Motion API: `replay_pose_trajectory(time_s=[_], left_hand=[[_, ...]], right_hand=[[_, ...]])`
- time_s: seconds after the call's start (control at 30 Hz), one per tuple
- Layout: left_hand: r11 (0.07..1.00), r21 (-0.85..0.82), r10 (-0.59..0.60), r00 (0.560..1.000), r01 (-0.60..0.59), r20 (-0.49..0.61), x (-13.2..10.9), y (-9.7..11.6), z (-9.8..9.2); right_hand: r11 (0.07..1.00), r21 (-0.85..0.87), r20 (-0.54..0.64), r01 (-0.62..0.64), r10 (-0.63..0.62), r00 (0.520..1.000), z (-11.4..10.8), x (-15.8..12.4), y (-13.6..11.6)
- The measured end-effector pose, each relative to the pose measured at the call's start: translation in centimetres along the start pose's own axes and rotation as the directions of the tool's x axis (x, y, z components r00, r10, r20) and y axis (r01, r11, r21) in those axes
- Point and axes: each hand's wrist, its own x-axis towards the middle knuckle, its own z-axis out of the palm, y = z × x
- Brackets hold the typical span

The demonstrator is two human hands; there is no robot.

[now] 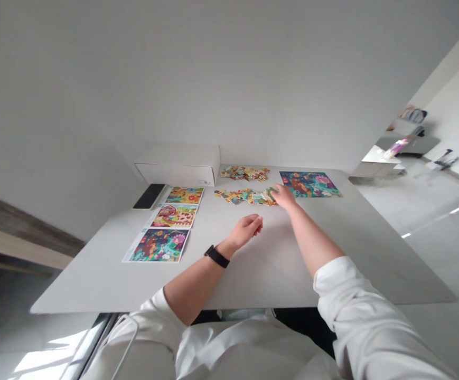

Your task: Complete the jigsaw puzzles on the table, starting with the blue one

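My right hand (285,197) reaches to the right end of the nearer pile of jigsaw puzzle pieces (235,196). Its thumb and fingers are closed on a greenish puzzle piece (270,193) there. My left hand (246,230), with a black watch (216,256) on the wrist, is in front of that pile and apart from it. The left fingers are curled in, so whatever they may hold is hidden. A second heap of puzzle pieces (245,173) lies farther back, by the wall. Beyond my right hand is a put-together puzzle (311,184) in dark blue, teal and pink.
On the left lies a printed sheet with three pictures (174,216). Behind it are a black flat device (149,196) and a long white box (177,163) against the wall. All of this rests on a pale table (114,287).
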Motion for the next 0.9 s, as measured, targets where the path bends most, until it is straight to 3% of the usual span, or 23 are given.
replay_pose_trajectory(time_s=[0.07, 0.13, 0.23, 0.33, 0.4, 0.5, 0.57, 0.77, 0.9], left_hand=[[0.990, -0.115, -0.088, 0.991, 0.076, -0.098, 1.1, -1.3, -1.9], [0.965, -0.230, -0.159, 0.979, 0.127, -0.125, 1.6, -1.9, -2.9], [0.925, -0.346, -0.200, 0.975, 0.155, -0.098, 1.7, -1.9, -3.4], [0.903, -0.395, -0.210, 0.976, 0.170, -0.058, 1.8, -1.4, -4.0], [0.881, -0.438, -0.219, 0.975, 0.176, -0.048, 2.0, -1.2, -4.7], [0.842, -0.513, -0.242, 0.967, 0.167, -0.082, 2.3, -1.4, -5.6], [0.819, -0.547, -0.274, 0.956, 0.175, -0.104, 2.5, -1.7, -5.8], [0.782, -0.586, -0.281, 0.959, 0.212, -0.028, 2.3, -2.4, -4.7], [0.824, -0.534, -0.251, 0.967, 0.190, -0.044, 1.8, -2.6, -4.1]], right_hand=[[1.000, -0.027, 0.071, -0.004, 0.006, 0.997, 0.2, 0.8, -0.4], [0.999, -0.040, 0.105, -0.017, 0.021, 0.994, 0.3, 1.3, -0.6], [0.999, -0.008, 0.088, -0.043, 0.043, 0.995, 0.0, 1.4, -0.4], [0.981, 0.159, 0.058, -0.106, 0.098, 0.993, -1.0, 0.8, 0.3], [0.913, 0.367, 0.100, -0.178, 0.151, 0.983, -2.0, -0.1, 0.9], [0.710, 0.660, 0.184, -0.244, 0.162, 0.969, -3.5, -2.3, 1.4], [0.596, 0.766, 0.194, -0.240, 0.140, 0.971, -4.0, -4.5, 1.3], [0.385, 0.870, 0.285, -0.308, 0.117, 0.951, -1.9, -11.2, -1.7], [0.377, 0.878, 0.256, -0.293, 0.146, 0.956, 0.3, -13.1, -3.2]])
